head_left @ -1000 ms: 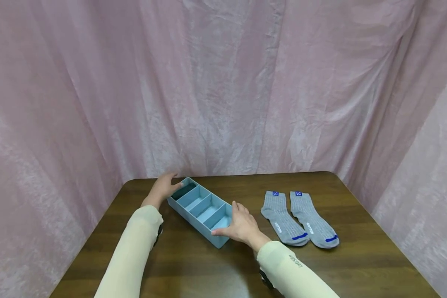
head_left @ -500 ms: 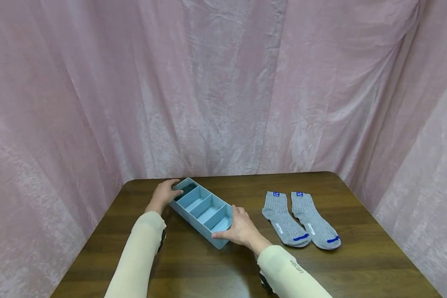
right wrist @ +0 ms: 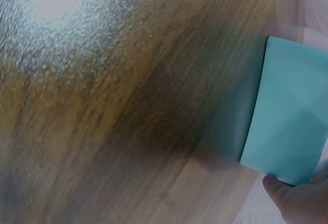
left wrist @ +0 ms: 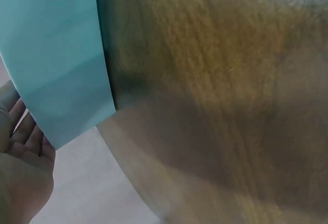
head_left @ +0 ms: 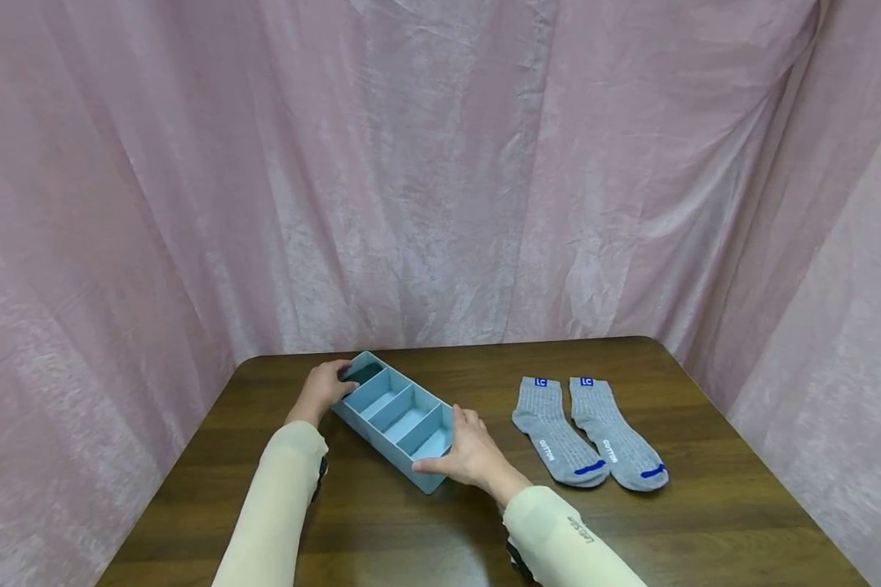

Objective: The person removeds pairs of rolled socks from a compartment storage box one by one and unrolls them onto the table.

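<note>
A light blue organizer box [head_left: 382, 444] with several compartments sits slantwise on the table. A dark item [head_left: 365, 373] fills part of its far-left compartment; its kind is too unclear to tell. My left hand [head_left: 321, 390] grips the far-left end, thumb at the rim; in the left wrist view its fingers [left wrist: 33, 139] lie behind the blue wall. Round the near-right end, my right hand [head_left: 473, 451] holds the box with thumb and fingers spread to its two sides. The right wrist view has that thumb [right wrist: 277, 185] at the box's edge.
Two grey socks, a left one [head_left: 558, 432] and a right one [head_left: 617, 436], lie flat side by side to the right of the box. The brown wooden table [head_left: 719, 497] ends at a pink curtain [head_left: 440, 204] behind.
My left hand has lowered and settled round the box's far end, covering part of it. My right hand has barely moved, and the socks lie as before.
</note>
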{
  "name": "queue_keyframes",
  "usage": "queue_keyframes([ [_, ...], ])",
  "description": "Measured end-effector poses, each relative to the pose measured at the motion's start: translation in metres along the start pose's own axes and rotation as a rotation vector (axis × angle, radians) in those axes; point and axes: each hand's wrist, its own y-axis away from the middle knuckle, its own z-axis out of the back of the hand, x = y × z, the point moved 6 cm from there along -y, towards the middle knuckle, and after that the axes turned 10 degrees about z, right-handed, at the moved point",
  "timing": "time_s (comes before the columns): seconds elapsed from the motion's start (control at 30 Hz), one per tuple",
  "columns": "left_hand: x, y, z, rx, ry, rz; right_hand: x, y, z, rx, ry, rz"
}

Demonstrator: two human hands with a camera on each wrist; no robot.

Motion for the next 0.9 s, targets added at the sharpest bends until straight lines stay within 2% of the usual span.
queue_keyframes([
  [0.23, -0.004, -0.009, -0.005, 0.071, -0.120, -0.009, -0.002, 0.003, 0.001, 0.000, -0.015, -0.014],
  [0.5, -0.006, -0.014, -0.003, 0.139, -0.229, 0.056, -0.001, 0.001, -0.002, -0.002, -0.036, -0.015],
  [0.7, -0.009, -0.017, -0.003, 0.136, -0.314, 0.060, -0.001, -0.001, -0.002, -0.003, -0.030, -0.013],
  [0.9, -0.011, -0.016, -0.005, 0.126, -0.354, 0.055, -0.003, -0.002, -0.002, -0.001, -0.019, -0.013],
])
